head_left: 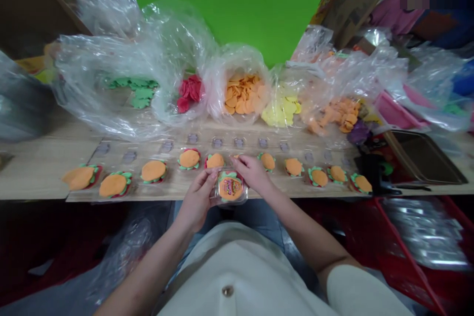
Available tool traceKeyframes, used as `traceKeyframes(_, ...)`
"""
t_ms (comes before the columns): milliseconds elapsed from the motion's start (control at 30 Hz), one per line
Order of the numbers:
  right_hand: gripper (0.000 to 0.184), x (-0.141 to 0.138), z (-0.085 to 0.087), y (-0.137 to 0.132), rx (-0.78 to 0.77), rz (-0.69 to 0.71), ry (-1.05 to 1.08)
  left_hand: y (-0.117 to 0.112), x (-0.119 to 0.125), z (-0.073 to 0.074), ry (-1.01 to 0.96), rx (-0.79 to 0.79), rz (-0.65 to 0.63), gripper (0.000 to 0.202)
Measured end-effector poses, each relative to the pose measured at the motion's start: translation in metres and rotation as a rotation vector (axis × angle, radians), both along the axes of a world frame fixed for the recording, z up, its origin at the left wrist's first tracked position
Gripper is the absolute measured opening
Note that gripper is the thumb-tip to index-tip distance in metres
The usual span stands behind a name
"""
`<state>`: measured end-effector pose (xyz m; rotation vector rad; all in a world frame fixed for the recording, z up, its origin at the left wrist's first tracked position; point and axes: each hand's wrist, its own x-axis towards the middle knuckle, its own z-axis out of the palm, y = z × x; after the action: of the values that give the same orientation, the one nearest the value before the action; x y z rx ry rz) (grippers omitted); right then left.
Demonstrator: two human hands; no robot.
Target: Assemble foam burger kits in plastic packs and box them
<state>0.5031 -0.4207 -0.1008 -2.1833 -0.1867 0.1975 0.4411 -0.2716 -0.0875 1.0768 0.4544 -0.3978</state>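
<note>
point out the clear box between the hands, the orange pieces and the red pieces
Clear box (pixel 230 187): head view, on its printed label.
Orange pieces (pixel 243 96): head view, middle of the heap in the bag.
Red pieces (pixel 190 90): head view, middle of the pile.

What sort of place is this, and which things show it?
Probably a packing or assembly workshop: bags of coloured pieces stand along the bench, burger-shaped items sit in a row, and the left hand holds a labelled clear case.
</note>
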Motion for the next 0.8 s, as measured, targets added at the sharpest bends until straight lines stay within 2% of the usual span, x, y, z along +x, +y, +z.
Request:
traceKeyframes(200,0.041,0.002,0.002,-0.007,-0.114,-0.003,-0.179,-0.013,0.002,-0.005,-0.096,0.049,0.077,0.022)
traceKeyframes(333,0.042,0.002,0.009,-0.01,-0.119,-0.134,-0.211,-0.02,0.011,-0.005,-0.111,0.017,0.097,0.023)
traceKeyframes(433,0.041,-0.012,0.01,-0.008,-0.061,-0.246,-0.201,-0.025,0.017,-0.002,-0.128,0.011,0.167,0.024)
traceKeyframes(567,0.037,-0.032,0.002,-0.004,0.089,-0.361,-0.205,-0.033,0.018,0.003,-0.16,0.025,0.241,0.023)
traceKeyframes(700,0.041,-0.026,-0.003,-0.016,0.131,-0.338,-0.226,-0.036,0.013,0.008,-0.176,-0.035,0.209,0.018)
traceKeyframes(733,0.042,-0.021,-0.003,-0.021,0.127,-0.305,-0.215,-0.034,0.013,0.009,-0.173,-0.071,0.166,0.017)
traceKeyframes(800,0.044,-0.012,0.002,-0.031,0.092,-0.219,-0.195,-0.026,0.014,0.013,-0.15,-0.148,0.004,0.019)
